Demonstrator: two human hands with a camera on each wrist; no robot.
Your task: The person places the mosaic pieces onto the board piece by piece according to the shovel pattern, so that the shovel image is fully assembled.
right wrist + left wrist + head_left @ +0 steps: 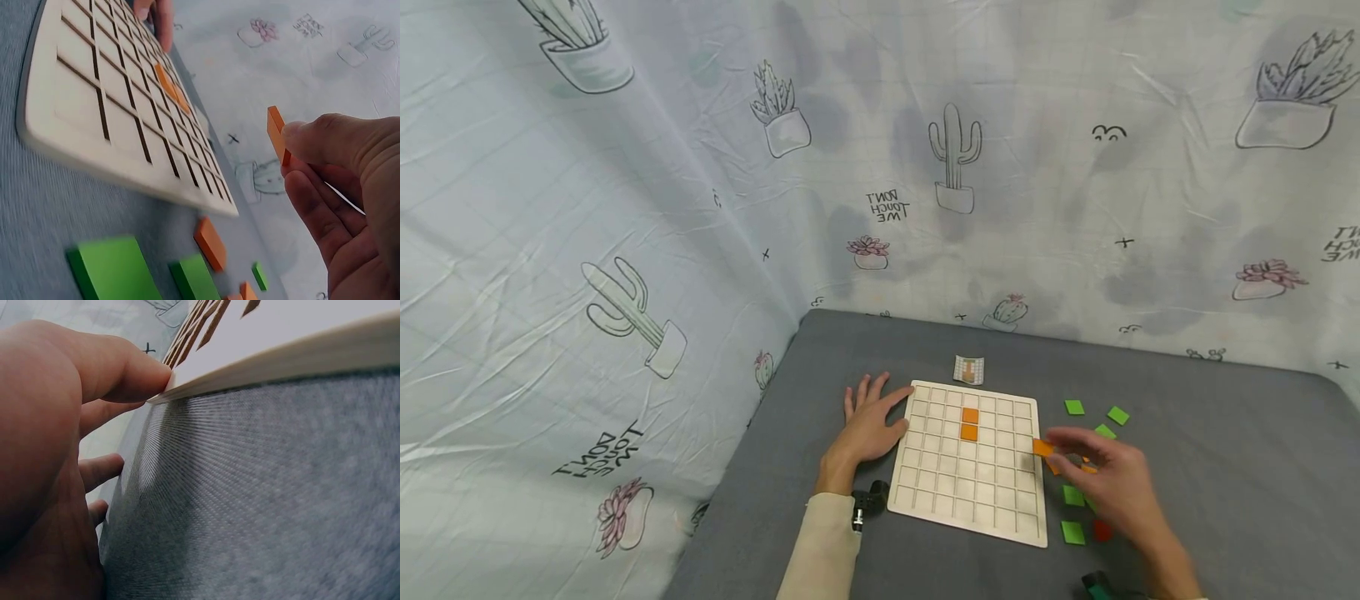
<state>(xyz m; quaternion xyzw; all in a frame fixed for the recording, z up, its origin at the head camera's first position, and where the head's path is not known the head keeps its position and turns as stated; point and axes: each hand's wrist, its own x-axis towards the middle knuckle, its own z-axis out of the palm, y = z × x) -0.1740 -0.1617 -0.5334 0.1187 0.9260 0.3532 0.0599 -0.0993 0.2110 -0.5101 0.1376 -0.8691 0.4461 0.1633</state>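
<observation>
A pale wooden grid board [966, 492] lies on the grey table, with two orange square tiles [970, 423] set one above the other in its upper middle cells. My left hand [868, 425] rests at the board's upper left, thumb and index finger touching its edge, the other fingers spread. Off the board's right edge, my right hand [1108, 471] pinches an orange tile [275, 134] between thumb and fingers, held above the table. Beneath that hand lie more orange tiles [210, 244], partly hidden by it in the head view.
Several green tiles [1072, 533] and a red tile [1102, 531] lie right of the board. A small printed pattern card [969, 370] sits beyond the board's far edge. Curtains with cactus drawings [955, 158] hang behind and to the left of the table [1240, 467].
</observation>
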